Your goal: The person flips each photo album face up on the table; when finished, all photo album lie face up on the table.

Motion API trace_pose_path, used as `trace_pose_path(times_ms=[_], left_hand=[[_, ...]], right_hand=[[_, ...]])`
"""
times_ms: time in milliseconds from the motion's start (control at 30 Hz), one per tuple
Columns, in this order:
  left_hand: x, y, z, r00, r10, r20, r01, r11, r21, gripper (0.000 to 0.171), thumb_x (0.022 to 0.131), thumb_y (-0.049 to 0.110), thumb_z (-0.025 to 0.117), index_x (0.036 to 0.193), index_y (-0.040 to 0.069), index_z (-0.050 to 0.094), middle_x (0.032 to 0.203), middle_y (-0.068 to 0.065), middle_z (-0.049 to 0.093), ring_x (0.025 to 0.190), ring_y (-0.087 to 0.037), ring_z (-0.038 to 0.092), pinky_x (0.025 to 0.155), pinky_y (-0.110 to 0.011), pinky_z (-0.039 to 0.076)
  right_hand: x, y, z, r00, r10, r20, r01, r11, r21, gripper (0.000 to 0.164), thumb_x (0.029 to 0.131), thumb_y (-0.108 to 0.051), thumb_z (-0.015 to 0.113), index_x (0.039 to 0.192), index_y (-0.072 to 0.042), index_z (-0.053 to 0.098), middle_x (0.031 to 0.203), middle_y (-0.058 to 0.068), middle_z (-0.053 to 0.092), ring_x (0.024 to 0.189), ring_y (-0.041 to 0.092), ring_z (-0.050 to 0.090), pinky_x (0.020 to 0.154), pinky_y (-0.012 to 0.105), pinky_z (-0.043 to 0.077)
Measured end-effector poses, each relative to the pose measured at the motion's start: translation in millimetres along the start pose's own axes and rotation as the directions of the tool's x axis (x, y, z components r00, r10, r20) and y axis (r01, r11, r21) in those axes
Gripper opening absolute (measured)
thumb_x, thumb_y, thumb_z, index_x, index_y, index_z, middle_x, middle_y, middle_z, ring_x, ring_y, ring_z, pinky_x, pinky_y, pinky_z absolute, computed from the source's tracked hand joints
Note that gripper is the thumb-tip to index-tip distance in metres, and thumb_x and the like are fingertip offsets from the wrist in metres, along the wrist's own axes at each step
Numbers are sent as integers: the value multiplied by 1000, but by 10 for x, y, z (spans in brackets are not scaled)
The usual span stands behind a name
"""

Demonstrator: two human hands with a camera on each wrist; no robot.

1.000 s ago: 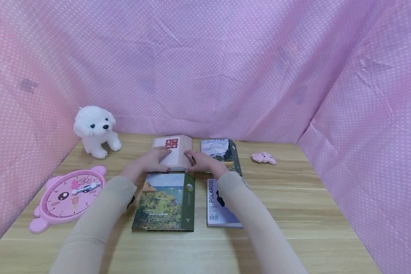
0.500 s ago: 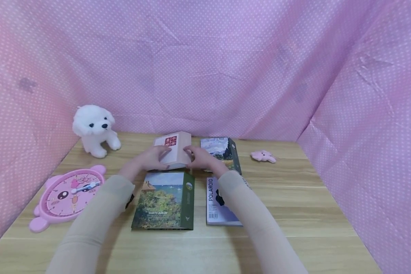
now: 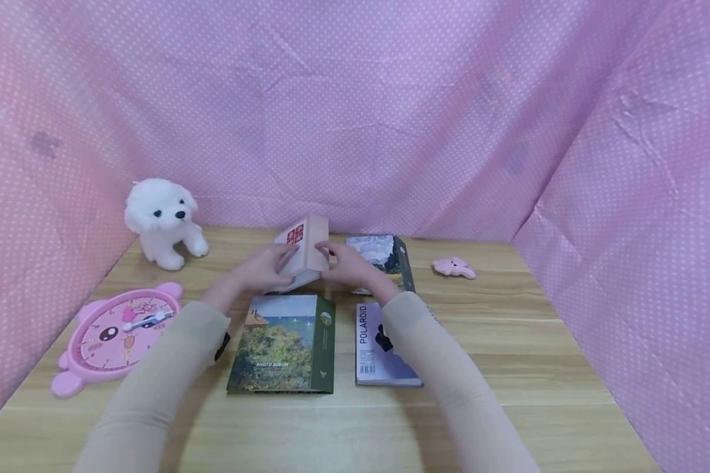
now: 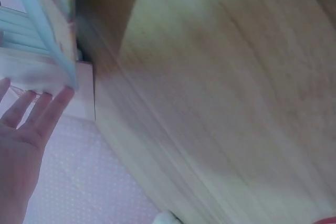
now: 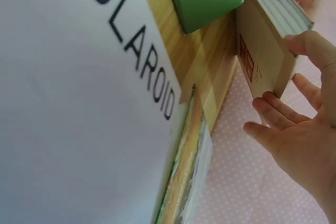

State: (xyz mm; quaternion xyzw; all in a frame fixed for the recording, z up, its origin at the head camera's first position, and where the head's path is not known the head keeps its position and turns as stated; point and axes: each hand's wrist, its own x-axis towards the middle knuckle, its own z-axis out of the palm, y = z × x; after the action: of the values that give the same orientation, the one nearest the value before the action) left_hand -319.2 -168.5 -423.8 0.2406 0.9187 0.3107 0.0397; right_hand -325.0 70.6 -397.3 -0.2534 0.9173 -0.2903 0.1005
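A thick cream photo album [image 3: 315,243] with red characters on its cover is tilted, its spine side raised off the table. My left hand [image 3: 260,268] grips it from the left, fingers on the cover and thumb at the near page edge. At the spine side, my right hand [image 3: 350,267] holds it between thumb and fingers. In the right wrist view, the album [image 5: 260,56] shows its layered page edges, with the right thumb on its corner. The left wrist view catches my left hand [image 4: 23,140] with fingers against the cream cover.
A green photo album [image 3: 281,348] lies nearest, a purple Polaroid album [image 3: 375,364] right of it. Behind that lies a painted-cover album [image 3: 375,253]. A white plush dog [image 3: 162,220], pink toy clock [image 3: 118,335] and small pink plush [image 3: 452,267] stand around. Pink cloth [image 3: 355,131] walls the table.
The cream album has gone from lying nearly flat to a steep tilt, its right side lifted by both hands. The other things keep their places.
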Motion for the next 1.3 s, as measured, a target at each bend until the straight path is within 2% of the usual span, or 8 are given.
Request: trace_pose_path(times_ms=[200,367,533,667,767,867,1033,1300], left_hand=[[-15,121,-57,999,-48,-20,48,999,-8,81,78,32,74,147,23,33,142,-11,44,118,-29,48,98,-53,42],[9,201,-101,999,-27,-39,26,999,-33,77,79,33,73,146,21,36,141,-12,46,115,-29,51,90,-46,48],[67,250,-135,999,16,-51,-17,1000,-17,73,80,27,71,145,18,39,136,-16,49,94,-32,59,64,-32,51],[95,301,-153,997,47,-63,-47,999,-3,71,79,24,70,144,19,41,133,-18,51,94,-29,61,60,-28,50],[91,337,-164,998,35,-61,-36,999,-27,72,79,22,70,144,19,40,129,-19,54,76,-26,62,56,-28,50],[88,368,-182,997,36,-72,-43,994,-97,73,80,17,69,146,16,37,130,-21,53,79,-28,62,60,-30,53],[88,415,-220,991,34,-129,-65,967,-247,70,83,10,67,146,15,37,135,-19,50,117,-34,53,80,-38,56],[84,444,-233,989,26,-149,-78,931,-356,63,87,14,67,143,22,41,139,-14,48,129,-35,43,93,-49,50]], right_hand=[[-3,-42,-29,999,-35,-29,36,999,35,66,81,-20,71,142,-18,43,139,10,47,125,26,48,102,40,43],[-24,-91,-34,994,-80,-68,88,988,125,61,84,-17,67,140,-11,44,139,14,43,128,28,47,103,34,43],[-28,-141,-28,989,-82,-120,107,968,227,56,87,-14,65,139,-7,46,137,16,40,128,30,47,101,26,44],[-22,-153,-9,987,-57,-151,93,965,244,54,87,-13,65,138,-6,47,136,15,42,128,27,47,100,23,44],[-28,-164,-5,983,-55,-173,100,959,265,53,88,-11,64,137,-5,47,136,13,43,129,25,46,100,23,44],[-36,-193,-26,977,-65,-201,125,945,302,51,88,-10,62,137,-4,47,134,13,44,129,24,45,100,22,44],[-58,-261,-93,978,-43,-206,126,902,413,51,90,-13,60,139,-8,44,134,13,41,127,30,47,86,23,53],[-53,-321,-170,975,-51,-218,157,848,506,50,92,-16,57,140,-16,45,133,14,38,124,31,51,77,30,58]])
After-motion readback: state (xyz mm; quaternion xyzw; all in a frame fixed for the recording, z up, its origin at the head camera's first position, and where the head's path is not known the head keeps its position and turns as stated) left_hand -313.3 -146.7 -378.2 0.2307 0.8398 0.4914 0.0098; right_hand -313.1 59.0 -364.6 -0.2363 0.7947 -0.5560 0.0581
